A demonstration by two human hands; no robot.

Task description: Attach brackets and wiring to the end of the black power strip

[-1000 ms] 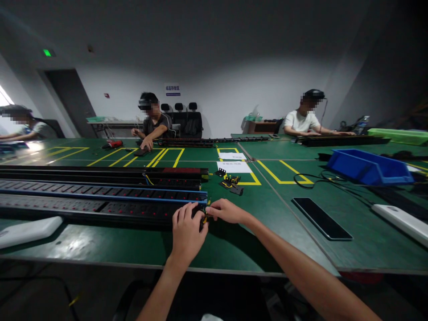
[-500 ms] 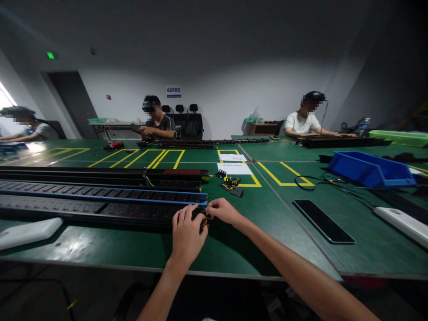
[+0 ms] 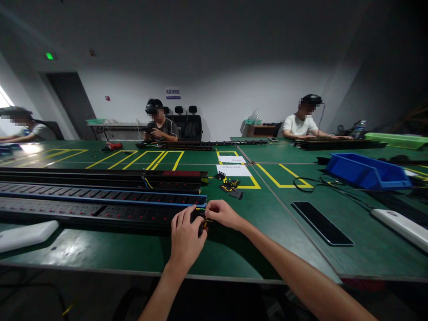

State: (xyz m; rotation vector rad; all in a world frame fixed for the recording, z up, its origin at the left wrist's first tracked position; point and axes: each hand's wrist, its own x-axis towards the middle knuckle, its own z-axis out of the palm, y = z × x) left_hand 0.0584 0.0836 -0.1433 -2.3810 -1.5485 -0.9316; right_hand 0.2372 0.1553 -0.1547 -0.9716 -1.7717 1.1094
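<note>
both hands had hardly moved since one second before: the right hand [image 3: 223, 214] had slid only a little closer to the left hand [image 3: 185, 236], and the co-worker in the dark shirt [image 3: 162, 127], far beyond the hands, had lifted the arms from the table up to the chest.

the left hand lay palm down over the near end of the black power strip [image 3: 100, 213], with its fingers bent closed around that end. the right hand was just beside it, touching the same end; its thumb and first fingers were pinched together on the yellow wires [image 3: 206, 220] that came out of the strip between the two hands. the wires were too small to see how they were fixed. the strip rested flat on the green table [image 3: 234, 254] and ran far to the left of the left hand.

just beyond the left hand lay a blue-edged strip [image 3: 100, 195], parallel to the first one. beyond the right hand, a bit apart, were small black brackets [image 3: 236, 193] and, farther, paper sheets [image 3: 233, 170]. to the right of the right hand a black phone [image 3: 321, 217] lay flat, and well apart on that side stood a blue bin [image 3: 366, 171]. to the left of the left hand, near the table edge, was a white device [image 3: 25, 235].
</note>
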